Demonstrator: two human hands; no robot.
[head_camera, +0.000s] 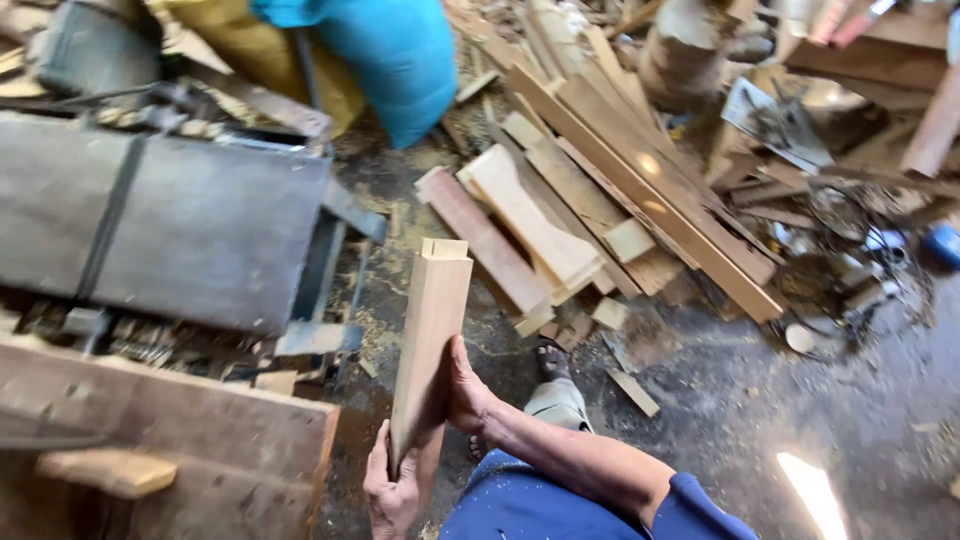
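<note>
Grey machine table (170, 225), 9 o'clock. Heap of offcut planks (600, 200), 1 o'clock; blue sack (400, 60), 12 o'clock.

Pale wooden block (432, 345), centre, upright, top end notched, faces smooth. Step judged: holding and inspecting; any turning calls for a steady two-handed grip.

Right hand (465, 390): palm against block's side, fingers hidden.

Left hand (390, 490): fingers wrapped round block's lower end.

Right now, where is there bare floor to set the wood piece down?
Bare floor lies right of the person's foot, below the plank pile. The grey machine top is also bare. It is crowded around the pile and cables. Both the left hand and right hand hold the wood piece.
</note>
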